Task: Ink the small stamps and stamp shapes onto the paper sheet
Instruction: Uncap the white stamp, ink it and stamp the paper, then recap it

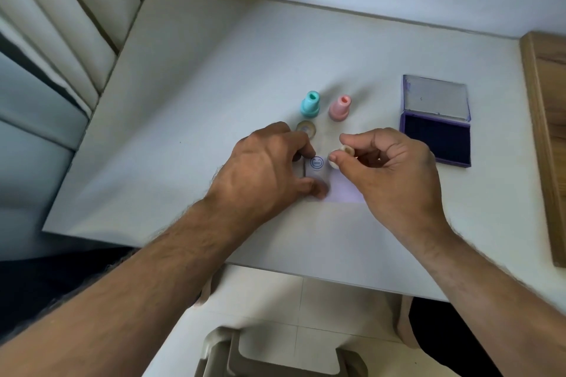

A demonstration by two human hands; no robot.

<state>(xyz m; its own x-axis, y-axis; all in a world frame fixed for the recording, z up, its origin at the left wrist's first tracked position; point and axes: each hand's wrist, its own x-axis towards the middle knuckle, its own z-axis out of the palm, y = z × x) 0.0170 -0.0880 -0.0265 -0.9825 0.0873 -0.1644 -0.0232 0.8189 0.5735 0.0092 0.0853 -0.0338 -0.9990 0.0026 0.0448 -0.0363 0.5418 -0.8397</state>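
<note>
A small pale paper sheet (340, 190) lies on the white table (214, 95), with one round blue print (316, 162) near its far left corner. My left hand (266, 171) presses fingers and thumb on the sheet's left edge. My right hand (392, 174) pinches a small cream stamp (338, 156) just right of the print, slightly above the paper. Behind the hands a teal stamp (311, 104) and a pink stamp (340, 108) stand upright. A clear round cap (306, 128) lies beside my left fingers.
An open purple ink pad (436, 138) with its lid (436, 99) raised sits to the right of my right hand. A wooden panel (548, 138) borders the table's right side. White cushions (46, 49) lie left, and a chair (275, 355) is below.
</note>
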